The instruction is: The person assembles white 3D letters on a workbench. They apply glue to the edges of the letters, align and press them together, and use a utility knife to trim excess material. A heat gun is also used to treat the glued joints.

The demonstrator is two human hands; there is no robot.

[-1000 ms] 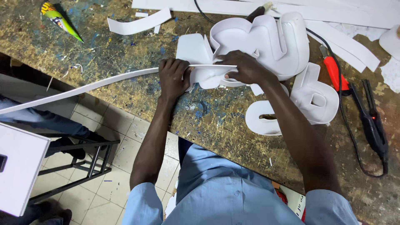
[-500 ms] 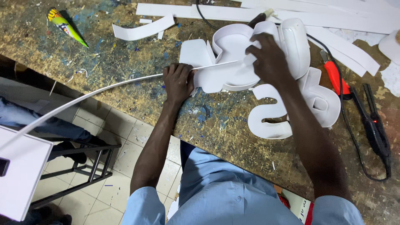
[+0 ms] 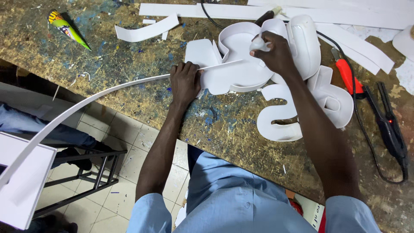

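Near the middle of the frame, on a paint-spattered bench (image 3: pixel 129 51), a person in a light blue shirt works on a white, hollow letter form (image 3: pixel 235 64). The left hand (image 3: pixel 185 82) is closed over a long white strip (image 3: pixel 86 101), pinching it where it meets the form's near edge; from there the strip runs on thinly across the form and, the other way, sweeps off the bench edge toward the lower left of the frame. The right hand (image 3: pixel 276 54) grips a small white piece (image 3: pixel 259 44) at the top of the form, fingers curled tight around it; what that piece is I cannot tell.

By my reading, the job is partway along. The form already carries raised side walls around much of its curve, and a second white letter (image 3: pixel 302 110), to the right and below, looks finished with its walls in place. The strip in hand lies loose for most of its length, so a good deal of edging appears left.

Spare white strips (image 3: pixel 336 15) lie along the upper edge, a red-handled tool (image 3: pixel 347 73) and a black corded tool (image 3: pixel 390 125) sit at the right, and a green paper cone (image 3: pixel 67 28) rests at upper left.
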